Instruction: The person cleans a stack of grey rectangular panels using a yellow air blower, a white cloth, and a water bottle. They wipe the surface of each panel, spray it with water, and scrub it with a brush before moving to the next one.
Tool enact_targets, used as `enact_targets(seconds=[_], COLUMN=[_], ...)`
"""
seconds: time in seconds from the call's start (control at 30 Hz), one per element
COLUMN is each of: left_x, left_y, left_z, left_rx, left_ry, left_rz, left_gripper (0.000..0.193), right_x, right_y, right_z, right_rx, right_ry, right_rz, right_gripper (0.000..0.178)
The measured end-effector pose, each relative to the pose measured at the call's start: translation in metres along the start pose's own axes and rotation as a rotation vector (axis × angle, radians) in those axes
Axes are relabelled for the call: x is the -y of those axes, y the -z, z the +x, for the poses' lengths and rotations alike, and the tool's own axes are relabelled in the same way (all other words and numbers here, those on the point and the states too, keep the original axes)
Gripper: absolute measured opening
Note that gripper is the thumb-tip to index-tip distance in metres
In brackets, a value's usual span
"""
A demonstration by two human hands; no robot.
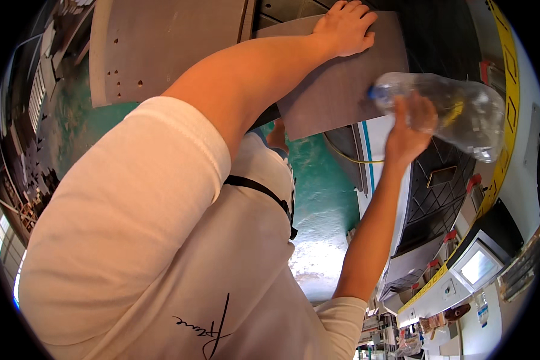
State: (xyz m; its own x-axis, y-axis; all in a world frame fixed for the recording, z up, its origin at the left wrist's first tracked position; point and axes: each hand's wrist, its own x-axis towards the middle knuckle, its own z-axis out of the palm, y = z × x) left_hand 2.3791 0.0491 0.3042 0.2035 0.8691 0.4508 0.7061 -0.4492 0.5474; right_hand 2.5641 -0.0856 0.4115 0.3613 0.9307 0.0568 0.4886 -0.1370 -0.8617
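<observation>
A thin brown board lies at the top, with its near corner reaching past the table edge. On its far part rests my left hand, fingers spread and slightly bent, lying on the board near its far edge. Over the board's right side, my right hand is wrapped round a large clear plastic bottle with a blue cap. The bottle is held on its side, cap pointing left toward the board. My right fingers and the cap end are blurred by motion.
A larger brown panel with drilled holes is at the upper left. A phone lies on the dark machine bed at right. Beyond runs a yellow machine rail, and a screen stands lower right. Below is green floor.
</observation>
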Motion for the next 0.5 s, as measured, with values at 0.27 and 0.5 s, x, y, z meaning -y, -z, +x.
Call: enact_targets(seconds=[0.27, 0.5], left_x=[-0.002, -0.003], left_y=[0.003, 0.002], left_z=[0.002, 0.002], left_rx=[-0.007, 0.032], left_ry=[0.004, 0.016], left_rz=[-0.025, -0.022], left_gripper=[0.042, 0.044], right_x=[-0.032, -0.031], right_y=[0.015, 0.036], right_z=[0.007, 0.021], right_rx=[-0.044, -0.185], right_ry=[0.061, 0.214], right_rz=[0.126, -0.418], right_gripper=[0.058, 0.033])
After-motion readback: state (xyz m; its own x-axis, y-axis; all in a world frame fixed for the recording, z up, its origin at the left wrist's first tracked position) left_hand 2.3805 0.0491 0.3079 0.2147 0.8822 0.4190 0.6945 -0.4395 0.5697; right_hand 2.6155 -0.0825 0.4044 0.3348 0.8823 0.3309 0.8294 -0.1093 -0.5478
